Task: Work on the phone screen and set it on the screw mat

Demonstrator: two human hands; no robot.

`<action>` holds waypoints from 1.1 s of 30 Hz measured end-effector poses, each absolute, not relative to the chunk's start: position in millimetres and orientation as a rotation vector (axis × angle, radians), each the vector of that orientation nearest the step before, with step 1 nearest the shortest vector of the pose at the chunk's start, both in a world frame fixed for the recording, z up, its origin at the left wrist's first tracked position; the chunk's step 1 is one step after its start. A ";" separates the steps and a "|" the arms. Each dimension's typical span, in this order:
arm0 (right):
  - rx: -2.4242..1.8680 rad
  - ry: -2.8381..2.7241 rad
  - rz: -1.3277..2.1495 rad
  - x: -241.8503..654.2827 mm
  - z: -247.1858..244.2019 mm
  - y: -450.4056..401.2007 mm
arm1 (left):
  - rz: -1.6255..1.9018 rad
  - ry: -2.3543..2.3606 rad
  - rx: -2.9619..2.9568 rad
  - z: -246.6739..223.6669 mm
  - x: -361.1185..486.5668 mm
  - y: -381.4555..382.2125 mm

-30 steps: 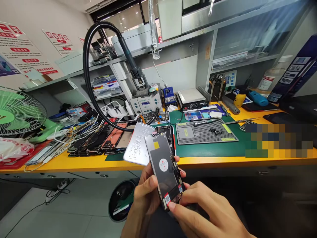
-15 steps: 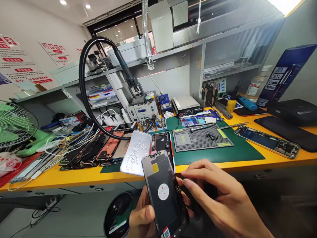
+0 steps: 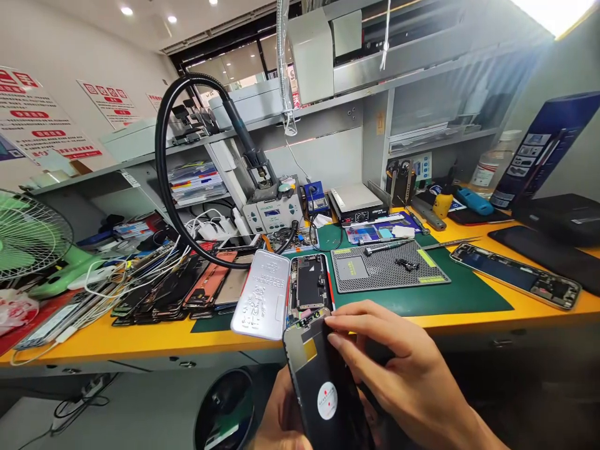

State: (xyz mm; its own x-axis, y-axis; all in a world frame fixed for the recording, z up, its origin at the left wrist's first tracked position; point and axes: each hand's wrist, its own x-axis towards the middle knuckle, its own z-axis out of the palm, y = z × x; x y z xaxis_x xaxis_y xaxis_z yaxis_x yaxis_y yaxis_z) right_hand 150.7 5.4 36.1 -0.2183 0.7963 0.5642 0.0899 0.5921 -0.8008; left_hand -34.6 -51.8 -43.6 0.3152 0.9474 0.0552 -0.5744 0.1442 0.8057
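A black phone screen (image 3: 340,415) is tilted in front of me, its back facing up with a round white sticker and a yellow patch. My left hand (image 3: 280,415) is closed around its lower left side; some of those fingers are hidden beneath it. The thumb and a finger of my right hand (image 3: 403,369) are closed at the screen's top right corner, near the small parts along its top edge. Just beyond the screen, an opened phone body (image 3: 312,284) rests in a tray beside a silvery embossed lid (image 3: 263,294).
A perforated mat (image 3: 389,269) holds a screwdriver (image 3: 390,244) and small black parts. Another opened phone (image 3: 515,275) lies at right. Phone parts (image 3: 173,287) and white cables are heaped at left. A black hose (image 3: 162,162) arches over the bench; a green fan (image 3: 28,234) stands far left.
My right hand has moved left and in to the screen's top right corner. The screen has shifted slightly right and down with my left hand.
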 end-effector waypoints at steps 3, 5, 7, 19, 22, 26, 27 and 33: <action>-0.751 -1.706 0.747 148.7 35.8 6.2 | 1.216 0.458 0.875 -32.9 -28.6 -51.0; -0.774 -1.717 0.665 147.6 35.8 6.3 | 1.174 0.450 0.892 -22.7 -22.9 -48.6; -0.816 -1.716 0.580 146.4 36.1 5.3 | 1.174 0.400 0.881 -14.9 -16.9 -44.6; -0.931 -1.553 0.875 137.3 44.4 -2.0 | 1.181 0.405 1.011 -12.1 -16.1 -38.2; -0.945 -1.550 0.881 136.8 43.7 -3.7 | 1.196 0.428 1.017 -15.8 -16.6 -39.2; -0.967 -1.513 0.948 136.0 44.8 -4.5 | 1.205 0.473 1.085 -11.7 -16.9 -38.4; -0.979 -1.511 0.965 135.9 45.5 -4.4 | 1.200 0.492 1.097 -9.5 -17.3 -38.2; -1.040 -1.536 1.084 135.7 47.2 -3.3 | 1.180 0.571 1.139 -4.4 -19.8 -38.9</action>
